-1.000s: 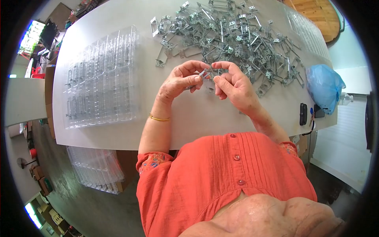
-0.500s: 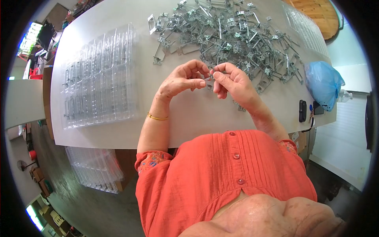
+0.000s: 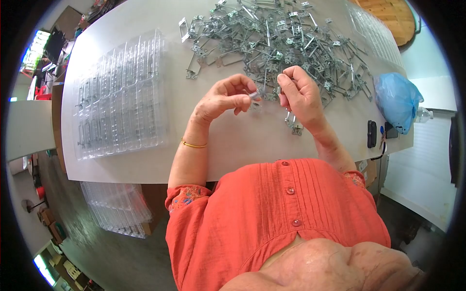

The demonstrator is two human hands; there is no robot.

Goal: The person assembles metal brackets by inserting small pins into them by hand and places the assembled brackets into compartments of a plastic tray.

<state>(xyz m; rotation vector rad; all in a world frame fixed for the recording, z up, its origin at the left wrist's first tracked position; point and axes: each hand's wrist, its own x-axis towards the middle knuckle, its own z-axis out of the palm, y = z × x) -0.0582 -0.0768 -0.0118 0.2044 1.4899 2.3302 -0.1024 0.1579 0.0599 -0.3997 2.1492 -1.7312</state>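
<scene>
I'm watching the left hand [image 3: 224, 100] pinching, right hand [image 3: 301, 97] curling just apart, both forearms [image 3: 191, 162] angling inward.

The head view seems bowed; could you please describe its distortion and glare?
In the head view, the table bows at its edges; glare pales its far left and glints off the tray there; the part in the left hand is unclear.

On table [image 3: 233, 150]: tray [image 3: 156, 92] left, bracket pile [image 3: 276, 46] back-centre, bag [image 3: 397, 103] right.
</scene>
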